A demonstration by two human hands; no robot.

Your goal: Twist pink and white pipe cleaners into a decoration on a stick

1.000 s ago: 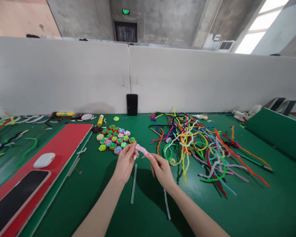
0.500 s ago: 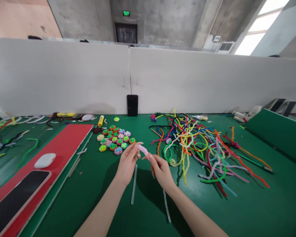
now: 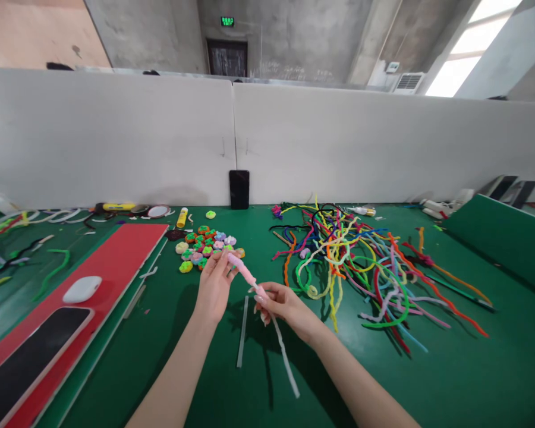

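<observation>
A pink fuzzy coil, which looks like a wound pipe cleaner (image 3: pixel 242 268), slants between my two hands above the table. My left hand (image 3: pixel 214 288) pinches its upper end between thumb and fingertips. Lower down, my right hand (image 3: pixel 288 306) is closed on the other end, where a bit of pink shows at the fingertips. A pale, whitish pipe cleaner (image 3: pixel 286 359) trails down from the right hand toward the table. Between my forearms lies a flat translucent strip (image 3: pixel 242 333). Small multicoloured flower-like pieces (image 3: pixel 199 245) sit just beyond my left hand.
A tangled heap of coloured pipe cleaners (image 3: pixel 352 249) spreads at the right. On the left, a red board (image 3: pixel 111 267) carries a phone (image 3: pixel 35 362) and a white case (image 3: pixel 82 289). A glue stick (image 3: pixel 182 217) and an upright black phone (image 3: pixel 239 190) stand near the white partition (image 3: pixel 116 137).
My hands have moved apart, the left up and leftward, the right slightly down and leftward. More of the pink coil shows, and the pale tail has swung left.
</observation>
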